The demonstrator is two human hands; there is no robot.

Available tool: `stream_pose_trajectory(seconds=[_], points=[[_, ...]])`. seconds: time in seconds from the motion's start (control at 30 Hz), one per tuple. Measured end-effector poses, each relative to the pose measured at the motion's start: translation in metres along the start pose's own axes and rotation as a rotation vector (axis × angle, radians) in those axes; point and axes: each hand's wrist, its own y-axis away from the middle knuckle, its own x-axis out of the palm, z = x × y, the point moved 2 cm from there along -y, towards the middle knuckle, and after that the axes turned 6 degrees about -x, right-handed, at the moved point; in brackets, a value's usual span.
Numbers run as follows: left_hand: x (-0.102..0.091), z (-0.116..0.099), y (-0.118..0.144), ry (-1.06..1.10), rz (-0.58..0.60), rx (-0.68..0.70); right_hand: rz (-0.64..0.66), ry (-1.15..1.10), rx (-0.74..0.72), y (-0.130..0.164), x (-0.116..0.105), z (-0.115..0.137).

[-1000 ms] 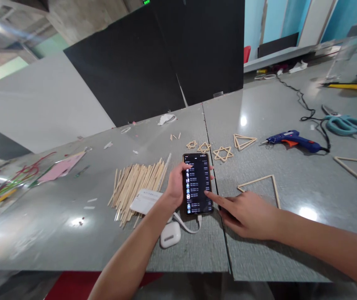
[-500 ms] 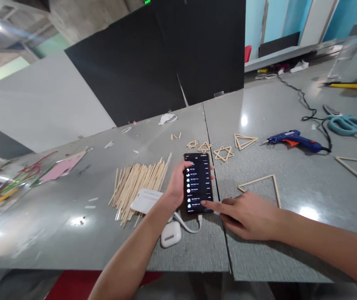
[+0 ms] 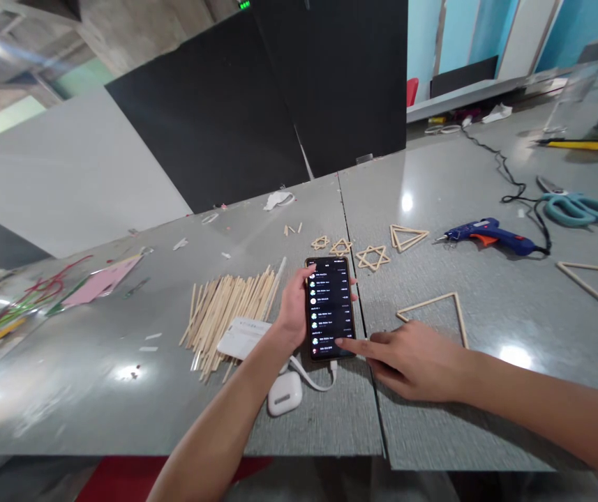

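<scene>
My left hand [image 3: 294,307] is wrapped round a smartphone [image 3: 331,307] with a dark screen showing a list. Its thumb lies over the top left corner and fingertips show at the right edge. The index finger of my right hand [image 3: 408,359] is stretched out to the lower screen, its other fingers loosely bent and holding nothing. A white cable [image 3: 313,382] plugs into the phone's bottom end. Below it lies a white earbud case [image 3: 285,393]. Left of the phone, a white power bank [image 3: 243,337] rests on a pile of thin wooden sticks [image 3: 230,300].
Several small stick stars [image 3: 372,258] and a stick triangle [image 3: 407,238] lie beyond the phone. A bent stick frame [image 3: 435,301] is near my right hand. A blue glue gun [image 3: 490,233], teal scissors [image 3: 576,208] and a yellow cutter [image 3: 576,144] lie right. Coloured craft pieces [image 3: 21,303] are left.
The list on the phone screen has scrolled upward. Both hands keep nearly the same place on the phone; the whole view has shifted slightly.
</scene>
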Motion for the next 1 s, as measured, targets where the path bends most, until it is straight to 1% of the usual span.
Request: stream_pose_trajectory(seconds=[0.23, 0.33, 0.47, 0.57, 0.67, 0.77, 0.83, 0.9, 1.0], points=[[-0.0031, 0.0008, -0.001, 0.043, 0.073, -0.008, -0.031, 0.042, 0.032, 0.0023, 0.008, -0.0013], [-0.0024, 0.0003, -0.0001, 0.031, 0.056, 0.002, -0.037, 0.034, 0.023, 0.0024, 0.0074, -0.0019], [-0.0001, -0.0004, 0.001, 0.009, 0.024, 0.008, -0.008, 0.001, 0.002, 0.0007, 0.003, -0.0007], [-0.001, -0.0001, 0.0006, 0.004, 0.009, 0.009, -0.009, 0.013, 0.047, -0.0007, 0.0026, 0.0], [-0.0036, 0.0016, 0.0002, -0.022, 0.019, -0.041, -0.02, 0.044, 0.135, -0.0013, 0.0043, -0.0002], [-0.0051, 0.0035, 0.0, -0.065, 0.039, -0.12, -0.024, 0.046, 0.162, -0.0011, 0.0052, -0.0005], [-0.0051, 0.0037, -0.0005, -0.07, 0.024, -0.139, -0.024, 0.048, 0.141, -0.0005, 0.0052, -0.0009], [-0.0043, 0.003, -0.0011, -0.049, 0.006, -0.122, -0.019, 0.048, 0.08, 0.0002, 0.0048, -0.0007], [-0.0025, 0.0016, -0.0018, -0.014, 0.014, -0.088, -0.018, 0.024, -0.003, 0.0012, 0.0031, -0.0003]])
